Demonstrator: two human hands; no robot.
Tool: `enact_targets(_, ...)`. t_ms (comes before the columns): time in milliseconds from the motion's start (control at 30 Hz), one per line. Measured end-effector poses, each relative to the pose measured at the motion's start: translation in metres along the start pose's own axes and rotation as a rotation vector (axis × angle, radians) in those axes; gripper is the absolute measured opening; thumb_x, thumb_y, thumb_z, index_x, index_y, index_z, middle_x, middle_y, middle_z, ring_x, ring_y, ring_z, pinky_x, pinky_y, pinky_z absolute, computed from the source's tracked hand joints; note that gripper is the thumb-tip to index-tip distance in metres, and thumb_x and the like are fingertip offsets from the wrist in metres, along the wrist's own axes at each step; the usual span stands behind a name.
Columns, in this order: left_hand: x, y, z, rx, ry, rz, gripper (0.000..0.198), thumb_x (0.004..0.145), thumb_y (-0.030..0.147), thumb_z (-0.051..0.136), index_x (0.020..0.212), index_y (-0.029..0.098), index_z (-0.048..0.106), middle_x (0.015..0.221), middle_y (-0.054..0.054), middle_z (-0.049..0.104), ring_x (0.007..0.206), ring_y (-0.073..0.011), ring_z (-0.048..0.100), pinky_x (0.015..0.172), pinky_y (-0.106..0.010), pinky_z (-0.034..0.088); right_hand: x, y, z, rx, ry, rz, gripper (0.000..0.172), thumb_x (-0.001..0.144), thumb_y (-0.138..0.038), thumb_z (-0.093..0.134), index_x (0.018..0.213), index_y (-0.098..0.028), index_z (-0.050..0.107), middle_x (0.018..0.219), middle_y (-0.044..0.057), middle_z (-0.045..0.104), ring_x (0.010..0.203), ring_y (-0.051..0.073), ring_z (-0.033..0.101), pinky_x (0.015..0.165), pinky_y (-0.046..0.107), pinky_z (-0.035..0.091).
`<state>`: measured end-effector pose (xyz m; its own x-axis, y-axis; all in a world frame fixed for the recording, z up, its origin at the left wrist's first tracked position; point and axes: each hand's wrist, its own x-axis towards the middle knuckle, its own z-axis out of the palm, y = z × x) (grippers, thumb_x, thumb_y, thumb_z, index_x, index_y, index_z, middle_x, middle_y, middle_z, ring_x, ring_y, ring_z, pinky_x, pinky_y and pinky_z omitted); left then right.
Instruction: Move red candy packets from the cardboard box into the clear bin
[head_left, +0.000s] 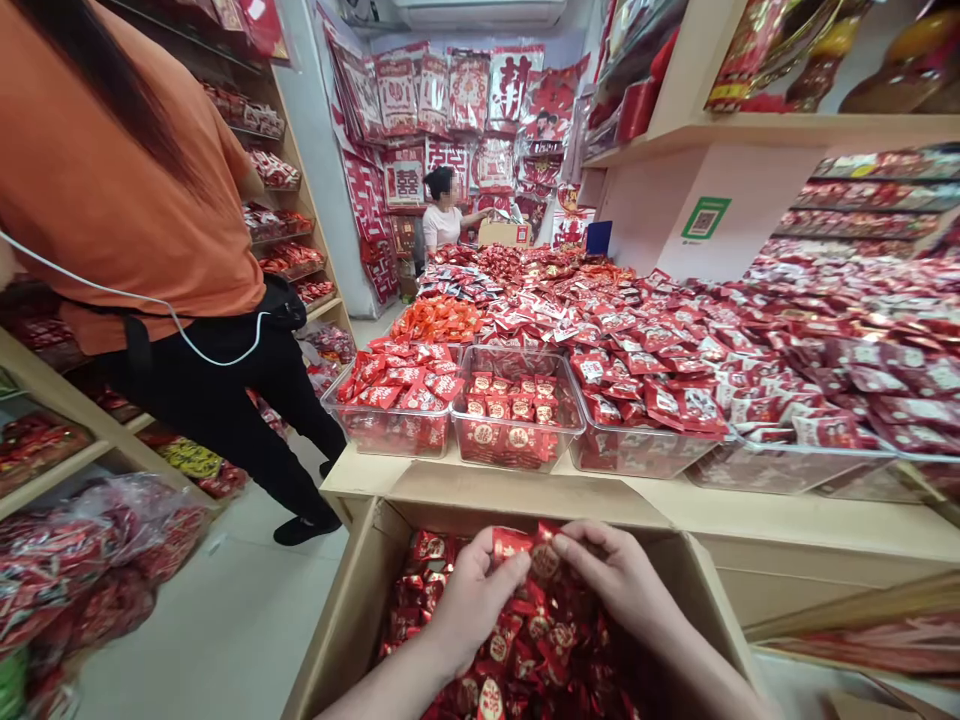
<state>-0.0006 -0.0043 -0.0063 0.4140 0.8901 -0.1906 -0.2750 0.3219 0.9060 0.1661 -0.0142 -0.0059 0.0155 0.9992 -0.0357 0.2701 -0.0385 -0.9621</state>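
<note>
Glossy red, gold-printed packets [512, 542] are pinched by left hand [472, 593] and right hand [619, 570] above a brown cardboard box [351, 612], apparently mid-handling; fingertip care seems needed.

Over the cardboard box [337, 615], the left hand [474, 590] and right hand [616, 572] block the middle of its opening, with open air toward its two far corners. Heaped red-wrapped packets [491, 692] limit the depth inside it. Beyond its far edge, clear plastic bins [641, 452] bar a low path. Left of it, bare floor [240, 600] gives passage, narrowed by a co-worker's black shoe [307, 530].
</note>
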Motion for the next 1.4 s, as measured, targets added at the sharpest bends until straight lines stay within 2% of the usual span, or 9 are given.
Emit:
enact_targets(100,0.002,0.005,-0.002,-0.068,0.087,-0.061,0.017,0.073,0.032,0.055,0.084,0.018,0.053,0.075,-0.002,0.062,0.067,-0.0135,0.058,0.065,-0.027,0.045,0.004,0.001,-0.007,0.141,0.122,0.089,0.030,0.070,-0.044,0.054,0.068,-0.014,0.055,0.050,-0.002,0.048,0.045,0.007,0.038,0.043,0.019,0.029)
enact_targets(233,0.005,0.004,-0.003,-0.101,0.089,-0.073,0.034,0.068,0.032,0.061,0.097,0.020,0.048,0.079,-0.001,0.061,0.067,-0.0139,0.059,0.064,-0.029,0.046,0.005,0.003,-0.006,0.291,0.146,0.117,0.029,0.068,-0.043,0.057,0.067,-0.014,0.053,0.048,-0.004,0.047,0.042,0.005,0.037,0.041,0.018,0.029)
enact_targets(333,0.005,0.000,0.000,-0.100,0.050,-0.015,0.041,0.064,0.027,0.066,0.100,0.020,0.046,0.082,-0.001,0.062,0.071,-0.0131,0.058,0.066,-0.027,0.046,0.002,0.001,0.002,0.267,0.098,0.115,0.029,0.068,-0.043,0.057,0.068,-0.014,0.054,0.048,-0.004,0.048,0.042,0.006,0.038,0.042,0.019,0.030)
enact_targets(500,0.004,-0.003,0.001,-0.064,0.103,0.032,0.033,0.065,0.025,0.065,0.094,0.019,0.050,0.085,-0.002,0.063,0.073,-0.0130,0.058,0.069,-0.025,0.044,-0.003,0.000,0.011,0.168,0.005,0.057,0.028,0.070,-0.043,0.054,0.069,-0.015,0.054,0.051,-0.004,0.046,0.046,0.007,0.040,0.044,0.020,0.033)
enact_targets(767,0.003,-0.005,-0.002,-0.063,0.105,0.038,0.033,0.065,0.022,0.064,0.094,0.018,0.048,0.083,-0.002,0.063,0.073,-0.0127,0.057,0.073,-0.028,0.043,-0.004,0.000,0.019,0.292,-0.134,0.078,0.032,0.066,-0.046,0.058,0.079,-0.018,0.049,0.063,-0.002,0.052,0.053,0.010,0.047,0.048,0.021,0.040)
enact_targets(933,0.001,-0.002,-0.001,-0.019,0.109,0.009,0.030,0.066,0.024,0.063,0.092,0.018,0.048,0.079,-0.001,0.062,0.070,-0.0121,0.056,0.069,-0.025,0.043,-0.006,0.002,0.019,0.271,-0.191,0.038,0.027,0.066,-0.039,0.061,0.076,-0.017,0.051,0.067,-0.002,0.053,0.060,0.010,0.048,0.055,0.022,0.041)
enact_targets(1100,0.001,0.000,0.001,0.044,0.131,0.019,0.028,0.064,0.022,0.064,0.087,0.017,0.049,0.071,0.001,0.061,0.064,-0.0106,0.054,0.063,-0.023,0.042,-0.006,0.002,0.022,0.295,-0.228,0.057,0.027,0.069,-0.039,0.058,0.087,-0.020,0.051,0.069,-0.003,0.054,0.060,0.010,0.050,0.054,0.021,0.041)
enact_targets(1267,-0.001,0.004,0.005,0.042,0.177,0.011,0.028,0.062,0.022,0.066,0.084,0.017,0.050,0.067,0.002,0.061,0.061,-0.0109,0.054,0.059,-0.022,0.041,-0.009,0.001,0.018,0.126,-0.265,-0.031,0.026,0.073,-0.040,0.053,0.088,-0.019,0.054,0.080,0.002,0.059,0.072,0.014,0.055,0.062,0.024,0.044)
enact_targets(1400,0.000,0.005,0.005,0.019,0.212,0.011,0.029,0.061,0.026,0.067,0.083,0.017,0.051,0.066,0.001,0.062,0.058,-0.0112,0.054,0.059,-0.023,0.042,0.008,-0.030,-0.011,-0.239,-0.012,-0.213,0.026,0.075,-0.038,0.049,0.091,-0.019,0.057,0.080,0.005,0.062,0.073,0.017,0.056,0.064,0.028,0.045)
